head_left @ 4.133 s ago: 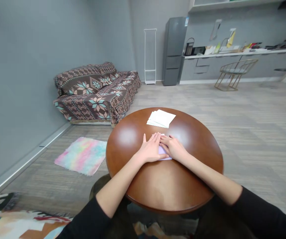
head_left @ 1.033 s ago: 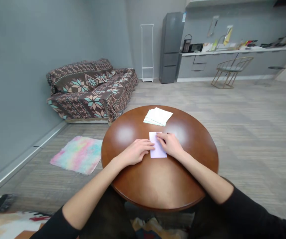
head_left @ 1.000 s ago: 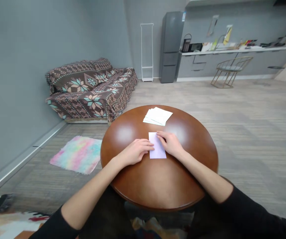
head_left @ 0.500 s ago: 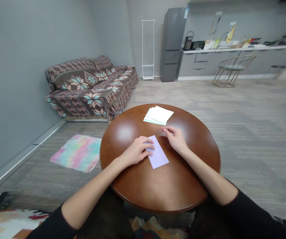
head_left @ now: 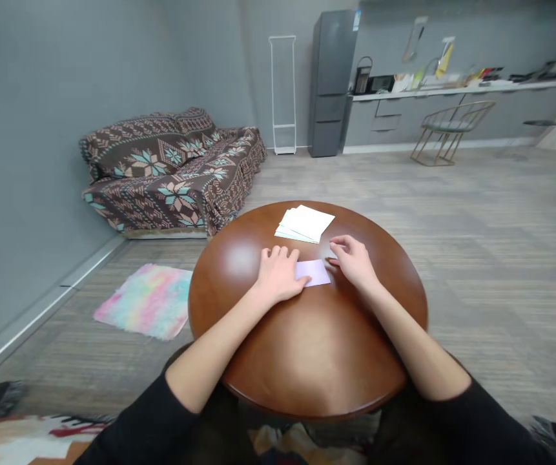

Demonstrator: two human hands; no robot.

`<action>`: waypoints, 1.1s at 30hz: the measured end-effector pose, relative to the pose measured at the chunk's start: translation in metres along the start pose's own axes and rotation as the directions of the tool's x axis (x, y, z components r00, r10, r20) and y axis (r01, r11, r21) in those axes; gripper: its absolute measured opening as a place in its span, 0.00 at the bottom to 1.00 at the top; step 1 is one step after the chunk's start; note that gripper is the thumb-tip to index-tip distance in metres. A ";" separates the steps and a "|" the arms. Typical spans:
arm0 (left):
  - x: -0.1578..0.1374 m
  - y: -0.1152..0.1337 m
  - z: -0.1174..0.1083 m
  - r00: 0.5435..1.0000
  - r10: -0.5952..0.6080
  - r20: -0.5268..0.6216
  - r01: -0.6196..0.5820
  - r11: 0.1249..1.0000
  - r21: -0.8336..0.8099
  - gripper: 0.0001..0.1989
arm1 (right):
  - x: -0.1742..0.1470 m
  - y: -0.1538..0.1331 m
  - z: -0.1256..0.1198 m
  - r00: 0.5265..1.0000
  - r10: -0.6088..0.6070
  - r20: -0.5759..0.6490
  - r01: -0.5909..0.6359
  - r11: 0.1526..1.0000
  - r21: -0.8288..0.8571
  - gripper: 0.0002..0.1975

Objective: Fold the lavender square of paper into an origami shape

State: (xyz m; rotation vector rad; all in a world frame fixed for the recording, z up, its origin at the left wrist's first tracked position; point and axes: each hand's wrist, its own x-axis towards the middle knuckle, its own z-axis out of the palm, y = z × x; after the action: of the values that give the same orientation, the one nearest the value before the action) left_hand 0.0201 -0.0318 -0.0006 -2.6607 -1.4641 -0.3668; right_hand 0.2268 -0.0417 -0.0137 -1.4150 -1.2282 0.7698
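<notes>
My left hand (head_left: 278,276) lies flat with fingers spread on the folded lilac paper (head_left: 314,272), pinning it to the round counter (head_left: 307,349) at mid-frame. My right hand (head_left: 352,258), fingers loosely apart, touches its right edge, steadying it. White sheets (head_left: 305,224) sit just above.

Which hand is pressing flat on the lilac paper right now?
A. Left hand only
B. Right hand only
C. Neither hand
A. The left hand lies flat over the left end of the lilac paper, while the right hand sits at its right edge with only its fingertips near it.
</notes>
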 end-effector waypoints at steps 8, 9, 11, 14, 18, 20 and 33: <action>0.009 -0.006 -0.007 0.983 -0.144 0.112 0.161 0.975 -0.152 0.23 | -0.002 -0.001 0.005 0.998 0.038 0.045 -0.042 0.996 0.078 0.09; 0.009 -0.008 -0.006 0.977 -0.169 0.132 0.194 0.958 -0.212 0.20 | -0.003 -0.001 0.005 0.998 0.034 0.051 -0.038 0.996 0.075 0.10; 0.010 -0.012 -0.003 0.965 -0.226 0.135 0.261 0.893 -0.368 0.14 | -0.003 -0.001 0.007 0.998 0.023 0.054 -0.027 0.997 0.073 0.11; 0.009 -0.013 0.004 0.961 -0.276 0.033 0.221 0.687 -0.693 0.10 | -0.004 -0.003 0.009 0.998 0.040 0.037 -0.045 0.988 0.148 0.16; 0.005 -0.003 0.007 0.965 -0.250 0.075 0.150 0.297 -0.943 0.13 | -0.006 -0.007 0.013 0.980 0.106 0.170 -0.162 0.919 0.358 0.17; 0.002 0.003 0.006 0.970 -0.190 0.149 0.180 0.158 -0.971 0.16 | -0.008 -0.010 0.014 0.968 0.101 0.228 -0.181 0.913 0.366 0.16; 0.004 -0.004 0.010 0.964 -0.170 0.202 0.183 -0.122 -0.975 0.20 | -0.012 -0.010 0.015 0.967 -0.137 0.217 0.098 0.979 0.179 0.19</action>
State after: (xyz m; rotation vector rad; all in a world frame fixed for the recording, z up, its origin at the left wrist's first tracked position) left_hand 0.0204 -0.0246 -0.0098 -3.1573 -2.0028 -2.5181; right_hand 0.2076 -0.0494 -0.0097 -1.1294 -1.3764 0.9491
